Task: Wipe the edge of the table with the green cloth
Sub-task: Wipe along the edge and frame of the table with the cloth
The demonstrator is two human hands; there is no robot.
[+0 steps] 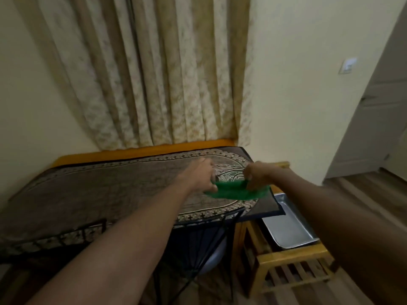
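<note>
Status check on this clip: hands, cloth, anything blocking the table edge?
Left hand and right hand both gripping the green cloth, stretched between them. Cloth over the table's right end. Nothing blocking.

Two hands, the left hand (203, 176) and right hand (256, 175). One green cloth (236, 192). One table (141, 151) with one patterned cover (110, 186). One metal tray (288, 227). One wooden rack (288, 258). One curtain (149, 73). One wall switch (348, 66).
</note>
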